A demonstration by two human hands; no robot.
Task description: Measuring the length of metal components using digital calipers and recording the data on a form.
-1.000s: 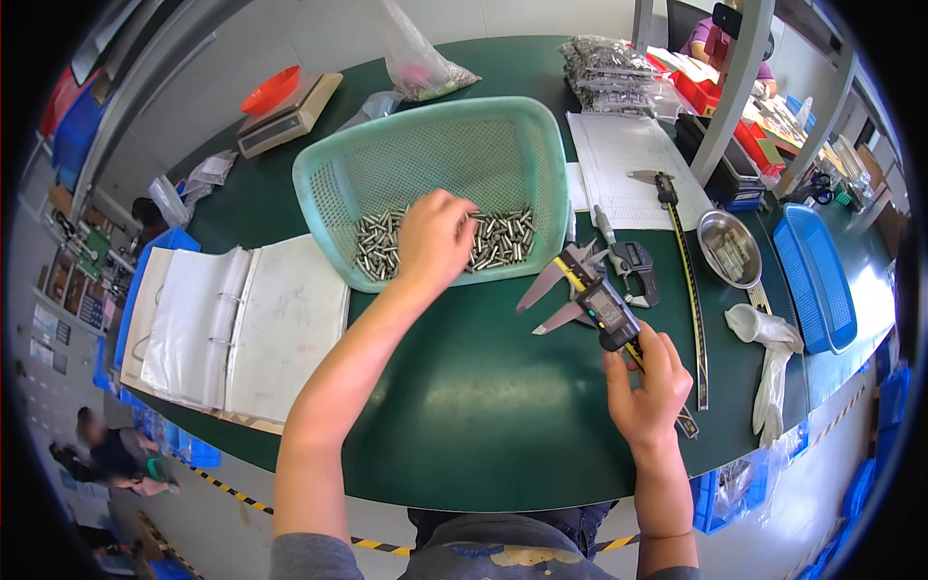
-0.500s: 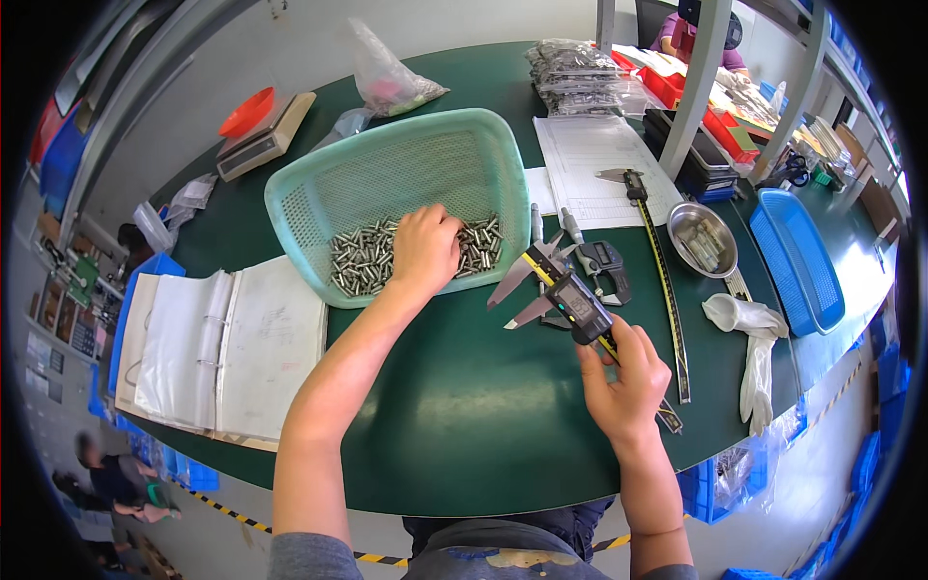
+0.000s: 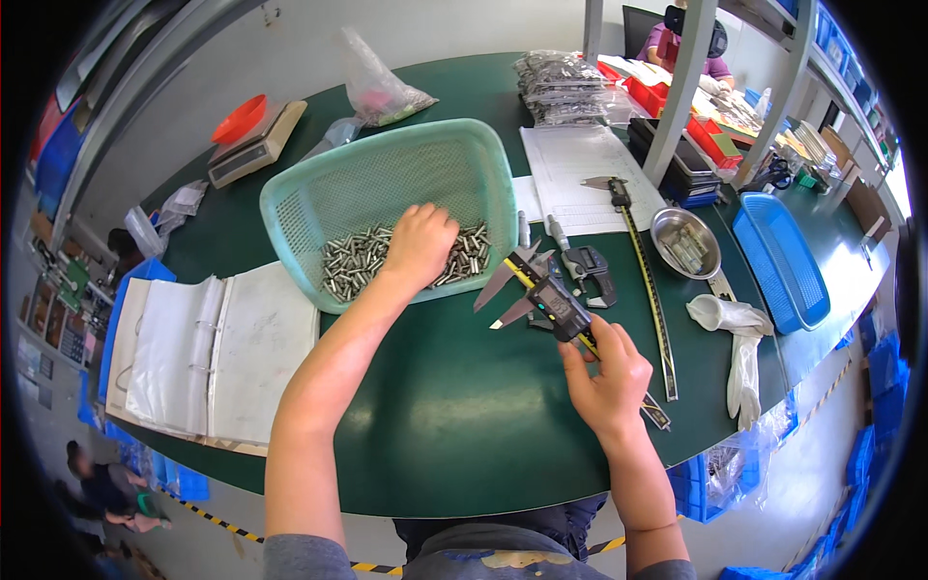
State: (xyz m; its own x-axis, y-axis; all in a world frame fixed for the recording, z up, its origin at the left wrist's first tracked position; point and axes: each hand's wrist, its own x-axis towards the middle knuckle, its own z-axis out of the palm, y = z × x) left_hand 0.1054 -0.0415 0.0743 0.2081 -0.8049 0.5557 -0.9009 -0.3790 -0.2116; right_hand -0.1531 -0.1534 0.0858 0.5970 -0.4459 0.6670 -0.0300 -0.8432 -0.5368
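Head view. A green table [image 3: 435,416] carries the work. At its left lies an opened ring binder [image 3: 261,362]; beyond it stands a weighing scale [image 3: 266,155] bearing an orange-red dish [image 3: 240,118]. A clear plastic bag [image 3: 380,89] rests behind the mint-green basket [image 3: 367,184], and a stack of filled bags [image 3: 561,92] stands farther right, behind printed sheets [image 3: 580,159]. Right of the basket lie a micrometer [image 3: 590,277], a second caliper [image 3: 651,290], a steel bowl [image 3: 665,224] with small packets inside, a white glove [image 3: 742,362] and a blue basket [image 3: 785,266]. A grey post [image 3: 684,92] blocks part of the view toward a person in purple [image 3: 717,68] at the far right. The tools near the basket's right front corner are partly covered by the held caliper [image 3: 559,307].

Grip. The left hand [image 3: 421,246] is inside the mint-green basket, fingers curled down into the short metal pins [image 3: 353,259] spread over its floor. The fingertips are hidden; whether a pin is grasped cannot be told. The right hand [image 3: 611,375] is closed around the held caliper's beam, behind the display, above the table. The caliper's measuring jaws stand parted, pointing left toward the basket's front edge.
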